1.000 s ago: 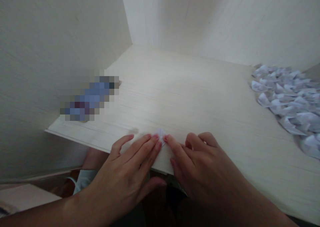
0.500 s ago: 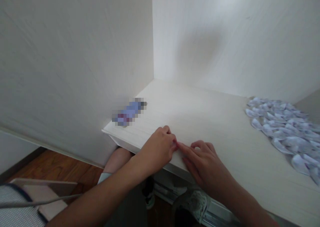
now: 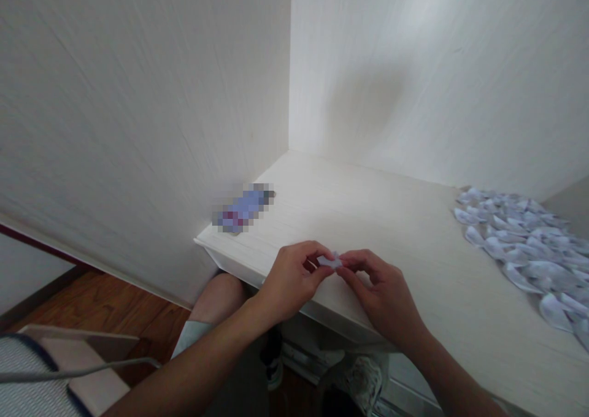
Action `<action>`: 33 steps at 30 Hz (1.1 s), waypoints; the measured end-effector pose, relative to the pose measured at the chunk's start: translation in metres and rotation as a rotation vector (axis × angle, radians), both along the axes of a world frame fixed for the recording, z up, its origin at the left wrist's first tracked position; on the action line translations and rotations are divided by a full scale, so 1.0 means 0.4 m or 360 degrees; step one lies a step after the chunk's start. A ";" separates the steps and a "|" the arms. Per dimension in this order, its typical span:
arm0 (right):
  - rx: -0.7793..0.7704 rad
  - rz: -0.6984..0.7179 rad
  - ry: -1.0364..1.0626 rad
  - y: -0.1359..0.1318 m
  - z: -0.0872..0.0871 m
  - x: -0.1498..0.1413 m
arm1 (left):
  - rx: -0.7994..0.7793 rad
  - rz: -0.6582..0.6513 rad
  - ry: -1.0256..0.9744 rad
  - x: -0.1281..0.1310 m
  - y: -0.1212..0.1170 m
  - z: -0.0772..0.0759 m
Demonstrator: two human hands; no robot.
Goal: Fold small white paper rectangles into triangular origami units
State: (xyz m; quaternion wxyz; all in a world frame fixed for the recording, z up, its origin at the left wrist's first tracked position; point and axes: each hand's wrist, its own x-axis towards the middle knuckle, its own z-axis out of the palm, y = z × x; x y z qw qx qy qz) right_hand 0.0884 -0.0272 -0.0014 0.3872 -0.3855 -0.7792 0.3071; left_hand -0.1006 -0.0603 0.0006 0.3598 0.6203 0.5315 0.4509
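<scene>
A small folded piece of white paper (image 3: pixel 329 262) is pinched between both hands, just over the front edge of the pale wooden desk (image 3: pixel 359 202). My left hand (image 3: pixel 297 276) grips its left end between thumb and index finger. From the other side, the thumb and forefinger of my right hand (image 3: pixel 377 285) close on its right end. Part of the paper is hidden by the fingertips. On the right of the desk lies a wide spread of small folded white paper pieces (image 3: pixel 529 239), apart from my hands.
A pixelated flat bluish object (image 3: pixel 243 208) lies at the desk's left edge. Pale panels (image 3: pixel 138 98) rise at the left and back. Below are my knee, shoes, a metal rail and wooden floor (image 3: pixel 115 294). Mesh fabric (image 3: pixel 32 374) shows at lower left.
Both hands have turned and the fingers have shifted, so the white paper now shows between them. The view has shifted slightly. The paper spread stays where it was.
</scene>
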 end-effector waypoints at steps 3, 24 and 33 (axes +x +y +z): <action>0.0042 -0.0014 0.0122 -0.003 0.003 -0.010 | -0.0039 0.0056 -0.0358 0.006 0.003 -0.013; 0.0179 -0.0089 0.0128 -0.001 -0.010 -0.012 | 0.0165 0.0068 -0.0336 0.007 0.015 -0.015; 0.0050 -0.0072 0.0026 -0.004 -0.013 -0.005 | 0.0208 -0.0074 -0.0155 0.005 0.018 0.000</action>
